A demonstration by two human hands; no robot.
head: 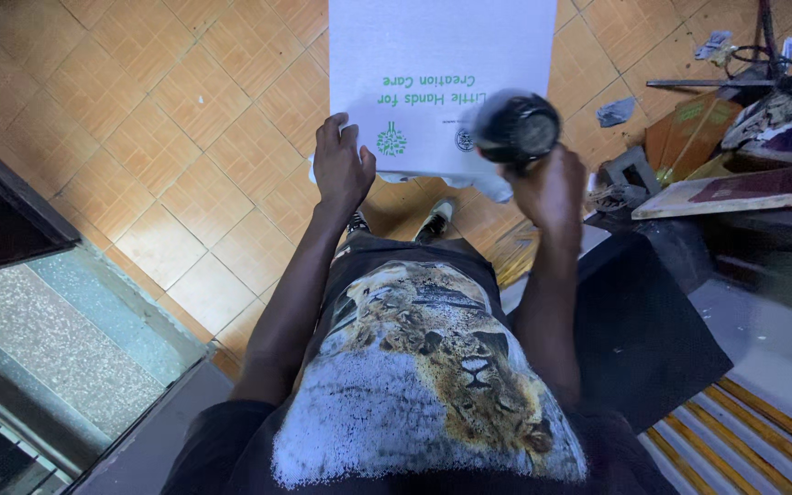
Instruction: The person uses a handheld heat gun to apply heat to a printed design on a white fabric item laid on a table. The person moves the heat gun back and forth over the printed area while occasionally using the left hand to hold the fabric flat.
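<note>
Looking straight down the person's front here: the left hand (341, 165) is pressed on the near left corner of a big white sheet (442, 64) printed in green, fingers curled over its edge and gripping it, the sheet stretching away over the orange tiled floor (139, 119). The right hand (552, 188) is up beside it, fist closed around a dark round tool (517, 128) with a barrel-like head, held just over the sheet's near right corner; the tool is blurred, so I can't make out exactly what it is. Below the sheet, a shoe (436, 220) peeks out on the tiles, and a shirt with a lion print (433, 367) fills the bottom of the view. Off to the right, a clutter of boards and scraps (735, 156) sits well apart from the hands, with a dark panel (643, 321) nearer in and yellow-striped steps (753, 431) at the corner. On the left, a grey speckled ledge (57, 339) runs along the floor's edge.
</note>
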